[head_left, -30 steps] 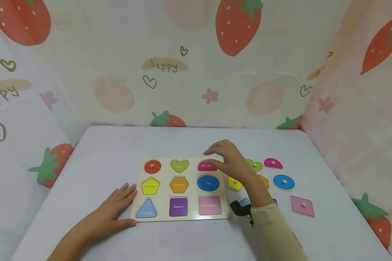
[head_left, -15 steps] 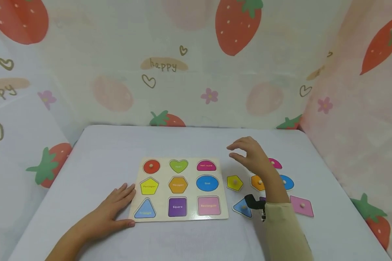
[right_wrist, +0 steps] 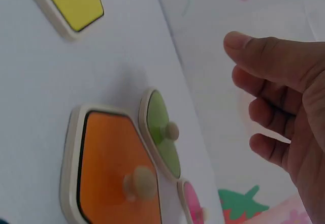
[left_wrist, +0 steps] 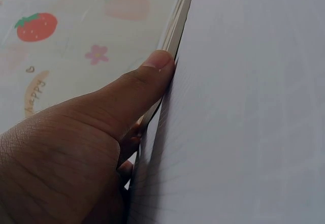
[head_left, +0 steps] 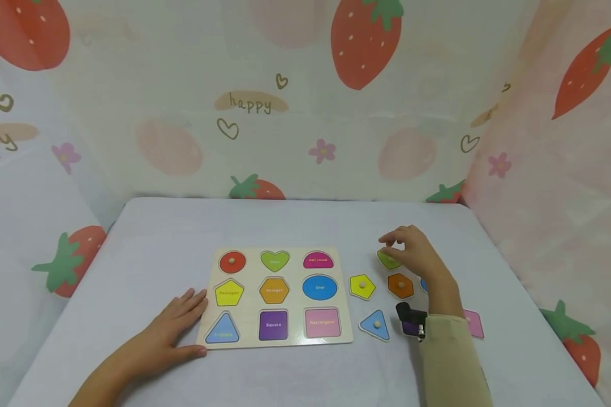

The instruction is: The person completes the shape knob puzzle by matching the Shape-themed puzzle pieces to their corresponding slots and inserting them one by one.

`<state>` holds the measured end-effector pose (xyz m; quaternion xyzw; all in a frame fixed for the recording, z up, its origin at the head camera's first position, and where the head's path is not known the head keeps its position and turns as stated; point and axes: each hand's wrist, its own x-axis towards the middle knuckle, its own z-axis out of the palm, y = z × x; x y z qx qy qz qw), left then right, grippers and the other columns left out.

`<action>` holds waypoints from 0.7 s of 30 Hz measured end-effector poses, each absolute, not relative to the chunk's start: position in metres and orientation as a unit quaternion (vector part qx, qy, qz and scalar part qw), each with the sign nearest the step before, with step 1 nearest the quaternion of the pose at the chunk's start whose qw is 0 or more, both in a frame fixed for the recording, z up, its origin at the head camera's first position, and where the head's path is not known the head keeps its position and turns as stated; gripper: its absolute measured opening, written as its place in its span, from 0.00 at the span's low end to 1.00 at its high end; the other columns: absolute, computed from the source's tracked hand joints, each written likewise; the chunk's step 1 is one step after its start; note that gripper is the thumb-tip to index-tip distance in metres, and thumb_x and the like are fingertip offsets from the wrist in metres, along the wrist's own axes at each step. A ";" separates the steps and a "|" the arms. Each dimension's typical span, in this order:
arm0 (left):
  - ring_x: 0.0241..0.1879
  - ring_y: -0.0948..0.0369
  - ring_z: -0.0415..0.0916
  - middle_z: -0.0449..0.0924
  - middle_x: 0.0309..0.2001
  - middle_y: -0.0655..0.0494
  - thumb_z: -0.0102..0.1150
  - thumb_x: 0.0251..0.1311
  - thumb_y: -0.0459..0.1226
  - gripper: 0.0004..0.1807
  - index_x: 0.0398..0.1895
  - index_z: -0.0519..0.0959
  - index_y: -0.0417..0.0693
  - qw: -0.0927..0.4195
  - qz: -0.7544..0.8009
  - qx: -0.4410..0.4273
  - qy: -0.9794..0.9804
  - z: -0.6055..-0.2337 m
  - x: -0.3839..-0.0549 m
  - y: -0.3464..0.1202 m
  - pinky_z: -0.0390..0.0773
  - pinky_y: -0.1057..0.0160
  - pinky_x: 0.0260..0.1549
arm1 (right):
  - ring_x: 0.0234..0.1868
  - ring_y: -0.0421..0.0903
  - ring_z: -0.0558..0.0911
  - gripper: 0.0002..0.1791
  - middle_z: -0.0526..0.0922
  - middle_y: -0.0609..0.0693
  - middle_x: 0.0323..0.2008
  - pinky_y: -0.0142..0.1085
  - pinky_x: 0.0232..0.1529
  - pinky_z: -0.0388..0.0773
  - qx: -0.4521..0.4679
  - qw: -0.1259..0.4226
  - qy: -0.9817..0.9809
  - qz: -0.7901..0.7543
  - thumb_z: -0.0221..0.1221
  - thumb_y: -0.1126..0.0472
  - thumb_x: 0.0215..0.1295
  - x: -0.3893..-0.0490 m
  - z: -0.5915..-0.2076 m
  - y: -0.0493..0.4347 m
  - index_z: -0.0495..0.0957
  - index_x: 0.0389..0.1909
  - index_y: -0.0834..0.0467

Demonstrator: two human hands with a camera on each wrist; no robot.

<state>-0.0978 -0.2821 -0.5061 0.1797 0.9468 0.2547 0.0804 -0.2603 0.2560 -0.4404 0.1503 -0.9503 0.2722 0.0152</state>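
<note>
My left hand (head_left: 168, 328) lies at the left edge of the wooden puzzle board (head_left: 296, 270), its fingers outstretched and touching that edge. In the left wrist view, the thumb (left_wrist: 137, 89) presses along the board's side. My right hand (head_left: 416, 254) hovers over the green heart piece (head_left: 388, 260), partly hiding it. The right wrist view shows the fingers loosely bent and holding nothing, apart from the heart's wooden knob (right_wrist: 171, 131). On the board, the red circle piece (head_left: 224, 262) with its knob fills the top left slot.
Right of the board lie a yellow pentagon piece (head_left: 357, 289), an orange hexagon (head_left: 394, 289), a blue triangle (head_left: 370, 325), a purple square (head_left: 411, 329) and a pink rectangle (head_left: 476, 325). A pink half-round (right_wrist: 190, 198) appears in the right wrist view. Strawberry-print cloth (head_left: 183, 147) surrounds the white table.
My right hand has moved right from above the board's top right corner to over the green heart, then lowered. My left hand stays on the board's edge.
</note>
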 end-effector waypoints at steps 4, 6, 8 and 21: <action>0.82 0.49 0.40 0.52 0.82 0.61 0.65 0.50 0.71 0.58 0.81 0.59 0.55 0.079 0.256 0.183 0.946 -0.506 -0.098 -0.282 0.21 0.86 0.65 | 0.52 0.55 0.75 0.13 0.84 0.52 0.42 0.52 0.57 0.75 0.129 0.001 -0.955 0.265 0.66 0.59 0.69 -0.263 -0.448 0.269 0.86 0.51 0.58; 0.82 0.48 0.41 0.52 0.82 0.60 0.64 0.51 0.71 0.58 0.81 0.59 0.55 0.075 0.257 0.186 0.945 -0.506 -0.098 -0.282 0.21 0.85 0.65 | 0.49 0.54 0.75 0.13 0.84 0.52 0.42 0.49 0.54 0.76 0.115 -0.006 -0.957 0.267 0.66 0.58 0.69 -0.264 -0.452 0.274 0.87 0.51 0.57; 0.82 0.48 0.41 0.52 0.82 0.60 0.64 0.51 0.71 0.57 0.81 0.59 0.55 0.074 0.257 0.188 0.945 -0.506 -0.098 -0.283 0.21 0.86 0.65 | 0.47 0.53 0.75 0.13 0.84 0.51 0.41 0.46 0.51 0.76 0.102 -0.013 -0.957 0.269 0.67 0.57 0.68 -0.263 -0.455 0.278 0.87 0.50 0.56; 0.82 0.48 0.41 0.52 0.82 0.61 0.64 0.51 0.71 0.57 0.81 0.59 0.55 0.075 0.258 0.185 0.945 -0.506 -0.098 -0.283 0.21 0.86 0.65 | 0.48 0.52 0.81 0.17 0.86 0.54 0.46 0.51 0.58 0.79 0.059 -0.083 -0.946 0.308 0.68 0.54 0.68 -0.263 -0.467 0.292 0.84 0.53 0.58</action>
